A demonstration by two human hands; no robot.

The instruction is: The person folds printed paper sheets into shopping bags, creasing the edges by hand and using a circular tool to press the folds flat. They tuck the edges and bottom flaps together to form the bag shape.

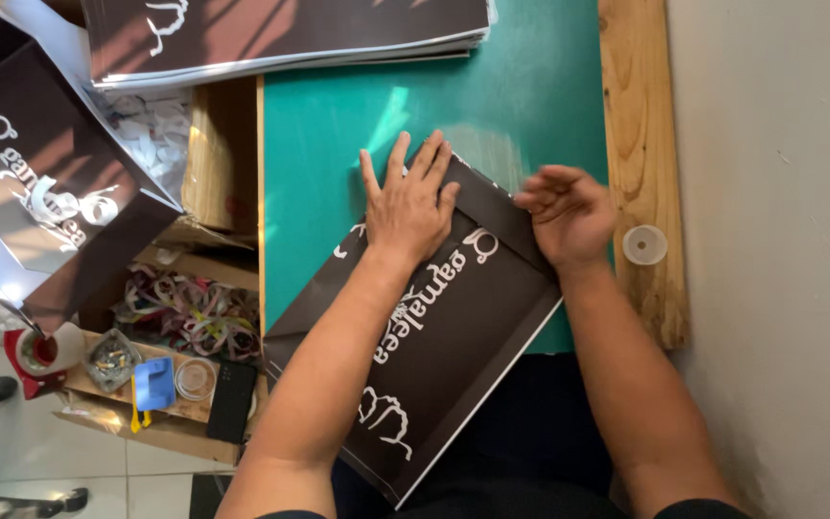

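A dark brown printed sheet (453, 346) with white lettering and drawings lies slantwise on the green cutting mat (521, 86), its near end hanging over the mat's front edge. My left hand (408, 207) lies flat on the sheet's far end, fingers spread, pressing it down. My right hand (569, 213) is at the sheet's far right edge, where a strip is folded over; its fingers are curled against that fold and look blurred.
A stack of like brown sheets (285, 34) lies at the mat's far edge. Left of the mat stand a folded brown bag (55, 187) and a wooden box (199, 317) of paper scraps, small containers and a black phone (231, 401). A clear plastic lid (645, 244) rests on the wooden board at right.
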